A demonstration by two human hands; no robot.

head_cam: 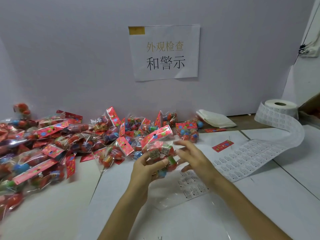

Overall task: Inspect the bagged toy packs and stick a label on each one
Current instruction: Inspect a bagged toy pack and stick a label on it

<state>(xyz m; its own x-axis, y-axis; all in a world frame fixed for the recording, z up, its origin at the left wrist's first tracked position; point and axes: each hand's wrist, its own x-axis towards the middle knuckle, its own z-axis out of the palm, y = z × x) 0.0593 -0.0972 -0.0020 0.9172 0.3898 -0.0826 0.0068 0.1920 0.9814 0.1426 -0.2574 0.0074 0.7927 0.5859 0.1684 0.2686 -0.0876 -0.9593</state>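
1. L hand (147, 168): fingers grip one pack (160, 152), straight below sign (164, 52).
2. R hand (192, 155): fingers straight and loose, just beside pack; label on it? Can't tell.
3. Pile (52, 141) below-left of sign: labelled or not, too blurred to tell; prob. plenty left.
4. Label strip (251, 156) below-right of sign.

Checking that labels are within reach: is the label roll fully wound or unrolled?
Partly unrolled. A label strip trails from the roll across the table, ending near the right hand.

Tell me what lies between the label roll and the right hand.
In the head view, the unrolled label strip runs from the label roll toward the right hand; a loose red card lies beside it.
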